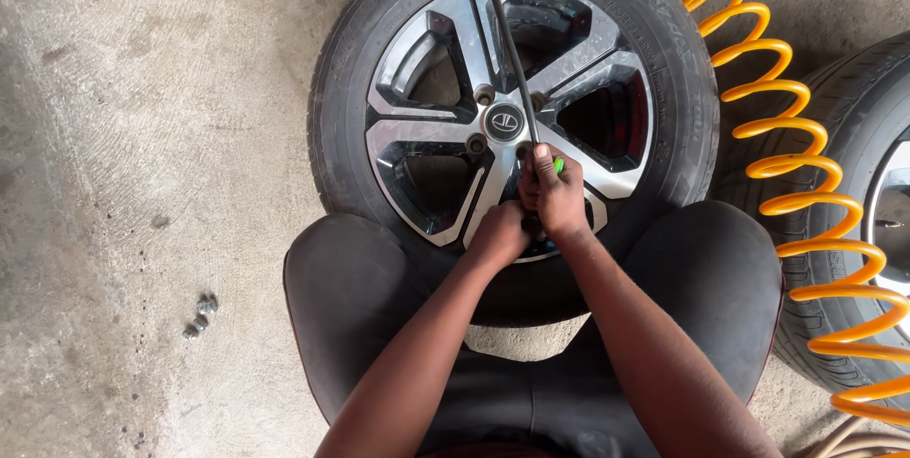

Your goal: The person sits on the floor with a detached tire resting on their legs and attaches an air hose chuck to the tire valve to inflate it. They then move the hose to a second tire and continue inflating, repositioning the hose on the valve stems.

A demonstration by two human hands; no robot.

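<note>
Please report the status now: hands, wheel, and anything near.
Right hand and left hand both closed on a green-tipped tool at the wheel rim. Black hose runs up over the hub. Orange coiled hose at right, loose nuts at left.

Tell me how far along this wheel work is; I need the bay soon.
Done: the silver-and-black alloy wheel lies off the car on concrete, small metal nuts lying loose beside it. In hand: right hand and left hand hold a thin black hose at the rim. What's left isn't visible.

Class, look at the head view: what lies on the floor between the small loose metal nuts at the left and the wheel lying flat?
Nothing: between the nuts and the wheel, the head view shows only bare concrete floor.
</note>
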